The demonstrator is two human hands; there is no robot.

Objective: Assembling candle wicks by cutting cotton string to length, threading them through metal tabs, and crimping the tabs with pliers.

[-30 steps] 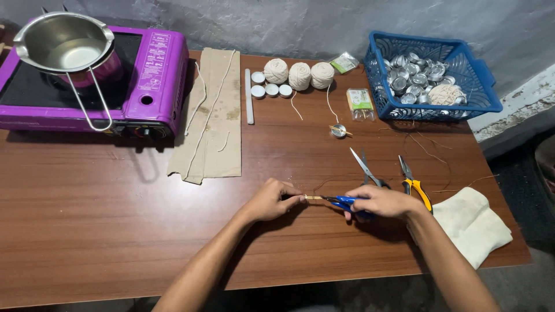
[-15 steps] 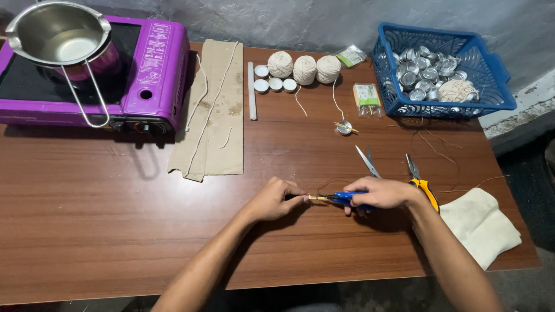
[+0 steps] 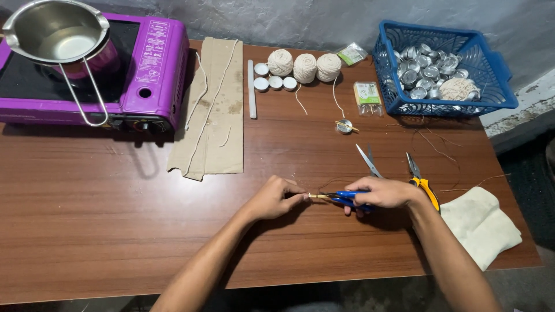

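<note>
My left hand (image 3: 272, 198) pinches one end of a thin brown wire (image 3: 317, 196) just above the wooden table (image 3: 115, 225). My right hand (image 3: 384, 193) grips blue-handled pliers (image 3: 342, 198), whose tip meets the wire right next to my left fingertips. The wire trails back behind my hands toward the right. Both hands rest low over the table's front middle.
Scissors (image 3: 369, 162) and yellow-handled pliers (image 3: 421, 179) lie just behind my right hand, a white cloth (image 3: 483, 225) to its right. A purple stove (image 3: 115, 69) with a steel pot (image 3: 55, 34), cardboard (image 3: 214, 110), three string balls (image 3: 304, 67) and a blue basket (image 3: 442, 66) of metal cups line the back.
My hands have stayed together on the wire and pliers; only the camera view has shifted slightly, first down and left.
</note>
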